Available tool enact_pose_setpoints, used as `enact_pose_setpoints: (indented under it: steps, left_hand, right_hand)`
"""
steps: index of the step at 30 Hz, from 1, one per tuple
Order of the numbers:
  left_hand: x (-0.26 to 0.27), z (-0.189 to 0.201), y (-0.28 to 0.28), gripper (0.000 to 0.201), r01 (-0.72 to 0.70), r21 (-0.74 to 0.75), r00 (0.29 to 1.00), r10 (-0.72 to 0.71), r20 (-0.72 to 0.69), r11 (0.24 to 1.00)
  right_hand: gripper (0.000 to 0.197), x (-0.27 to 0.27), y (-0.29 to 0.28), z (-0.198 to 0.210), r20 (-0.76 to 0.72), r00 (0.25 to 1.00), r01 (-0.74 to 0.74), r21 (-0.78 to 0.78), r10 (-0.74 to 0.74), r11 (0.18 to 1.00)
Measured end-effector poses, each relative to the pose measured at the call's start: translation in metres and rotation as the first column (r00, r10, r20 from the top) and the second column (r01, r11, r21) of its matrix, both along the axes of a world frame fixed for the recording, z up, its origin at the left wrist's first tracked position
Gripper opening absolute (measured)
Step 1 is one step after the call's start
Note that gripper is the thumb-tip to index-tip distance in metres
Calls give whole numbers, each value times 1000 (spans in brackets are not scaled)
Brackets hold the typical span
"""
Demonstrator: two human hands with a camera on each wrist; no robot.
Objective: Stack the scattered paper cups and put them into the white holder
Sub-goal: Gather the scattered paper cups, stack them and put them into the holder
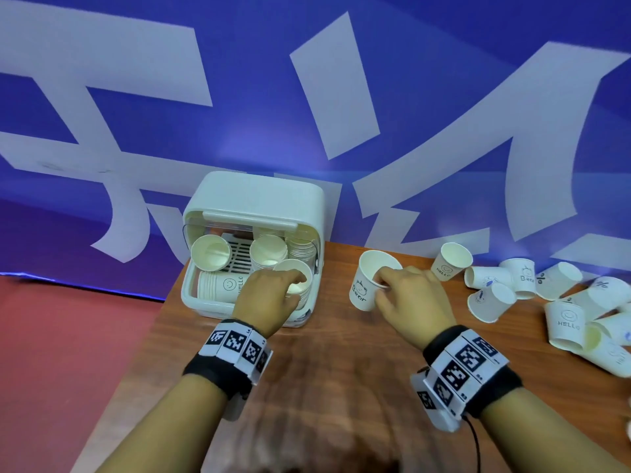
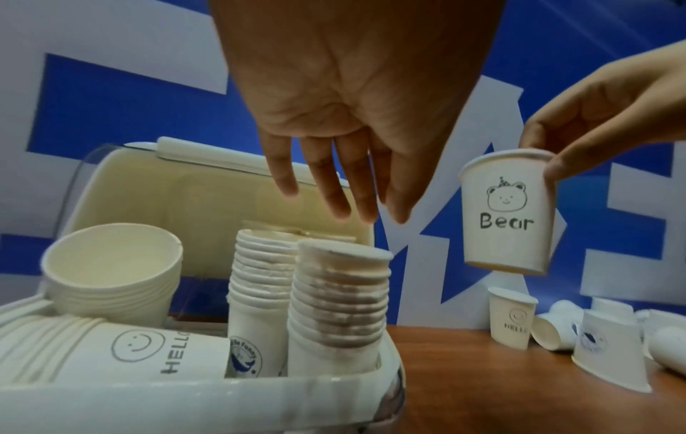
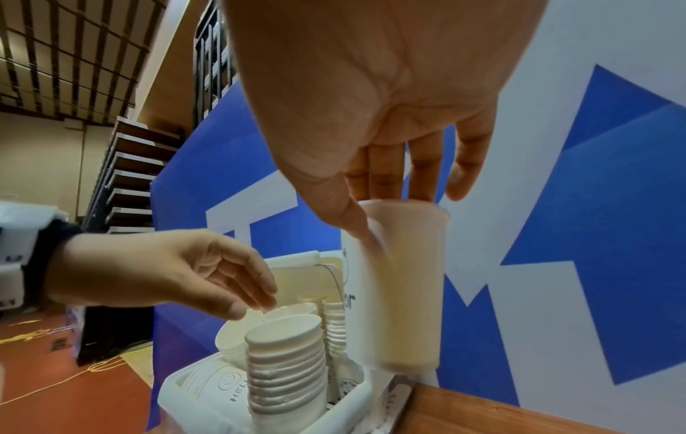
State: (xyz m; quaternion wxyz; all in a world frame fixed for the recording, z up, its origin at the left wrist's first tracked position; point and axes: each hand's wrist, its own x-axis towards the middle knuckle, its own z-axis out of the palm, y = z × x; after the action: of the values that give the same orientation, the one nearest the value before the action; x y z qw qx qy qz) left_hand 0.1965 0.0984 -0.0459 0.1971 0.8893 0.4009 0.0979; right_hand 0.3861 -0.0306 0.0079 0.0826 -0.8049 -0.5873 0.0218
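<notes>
pinching the rim of a bear cup (image 1: 367,285), the right hand (image 1: 411,295) holds it upright above the desk (image 1: 341,353), just right of the white holder (image 1: 252,196). the left hand (image 1: 269,295) hovers over the front stack (image 2: 339,305) inside the holder, fingers (image 2: 334,188) straight and loose, gripping nothing. loose cups (image 1: 519,281) lie scattered at the desk's right side.

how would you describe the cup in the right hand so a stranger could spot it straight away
Start at the white holder at the table's back left. Just right of it, the right hand pinches the Bear cup by its rim, upright in mid-air. It alone is off the table.
</notes>
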Motion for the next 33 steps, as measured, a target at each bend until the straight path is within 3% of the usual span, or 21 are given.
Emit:
enact_pose_setpoints:
  steps: [5,12,24,33]
  left_hand:
    - [-31,16,1,22,-114,-12,978,114,176,993]
    - [-60,36,1,20,-200,-1,949,194,249,980]
    - [-72,39,2,18,-254,-24,929,251,272,967]
    - [-60,41,-5,19,-232,-19,939,229,258,973]
  right_hand:
    - [5,-21,23,0,-6,993,-113,107,115,988]
    - [4,-56,57,-8,5,974,-222,161,224,962]
    - [17,-62,75,-25,-38,963,-266,25,267,964]
    - [30,-50,64,-27,-98,960,-259,45,263,965]
